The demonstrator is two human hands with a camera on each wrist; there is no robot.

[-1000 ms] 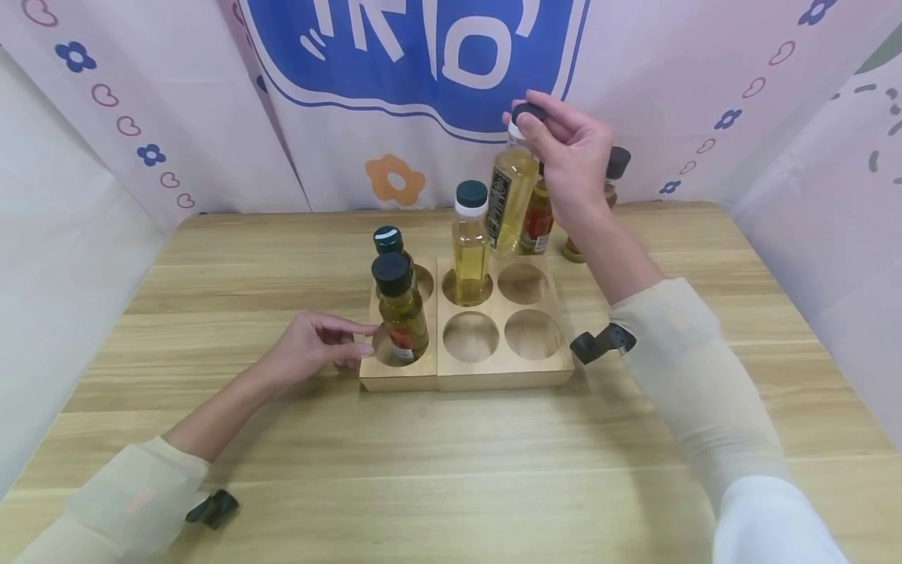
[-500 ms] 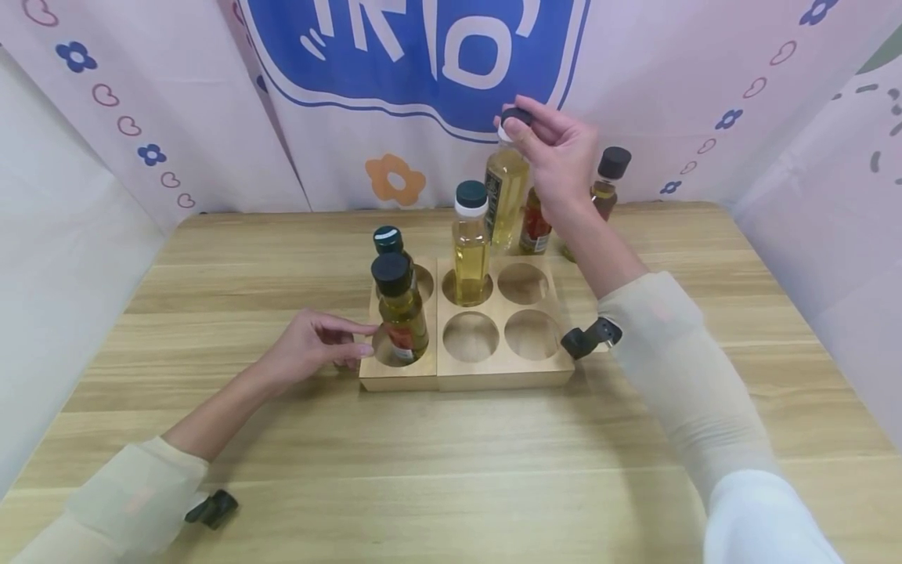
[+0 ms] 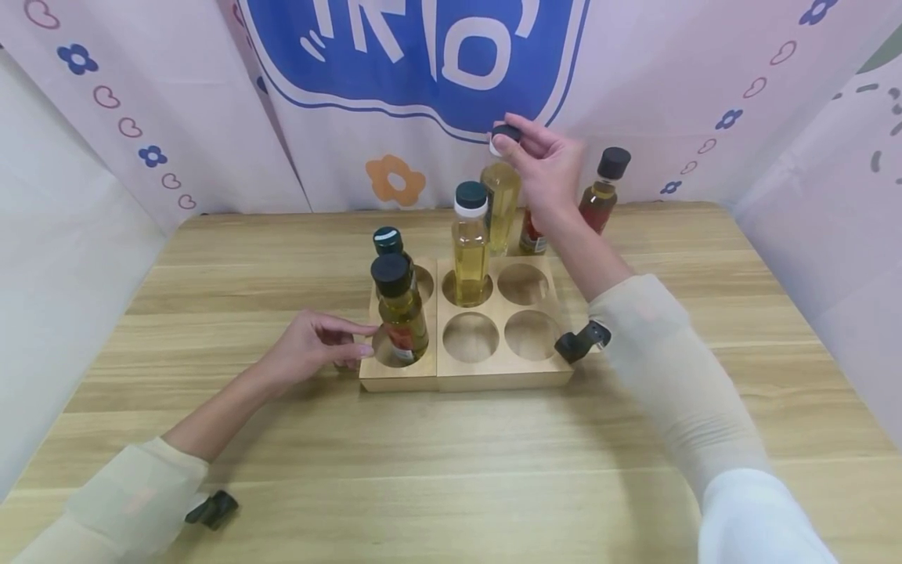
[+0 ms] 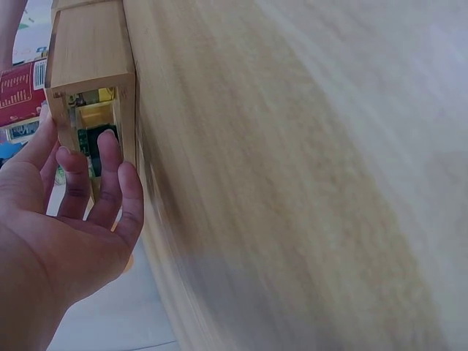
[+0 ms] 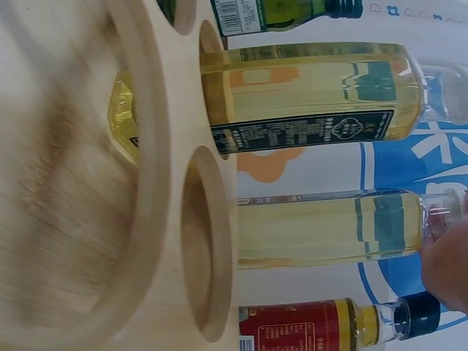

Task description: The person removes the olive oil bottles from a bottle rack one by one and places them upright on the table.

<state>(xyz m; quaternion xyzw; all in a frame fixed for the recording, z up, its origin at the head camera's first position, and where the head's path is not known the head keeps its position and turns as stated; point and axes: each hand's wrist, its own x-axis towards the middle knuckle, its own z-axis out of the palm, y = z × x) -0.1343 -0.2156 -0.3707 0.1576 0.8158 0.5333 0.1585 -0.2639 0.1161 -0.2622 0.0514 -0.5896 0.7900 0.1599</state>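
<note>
My right hand (image 3: 557, 176) pinches the black cap of a clear oil bottle (image 3: 503, 196) behind the wooden bottle rack (image 3: 503, 381). The bottle is upright; its base is hidden behind the rack. My left hand (image 3: 310, 345) touches the rack's left end with thumb and index finger; the left wrist view shows the other fingers (image 4: 110, 190) loosely bent by its open side. In the rack stand a green-capped pale oil bottle (image 3: 470, 251), a black-capped dark oil bottle (image 3: 402, 317) at front left, and behind that another green-capped bottle (image 3: 388, 239), partly hidden.
Behind the rack at right stand a red-labelled bottle (image 3: 532, 235), partly hidden by my right hand, and a black-capped dark bottle (image 3: 599, 196). The wooden table (image 3: 451, 470) ends at a patterned cloth backdrop (image 3: 338, 157). Several round holes (image 3: 470, 337) in the rack hold nothing.
My right hand has moved left and down with the oil bottle, towards the back of the green-capped pale bottle. The black-capped bottle at back right shows more. My left hand has stayed put.
</note>
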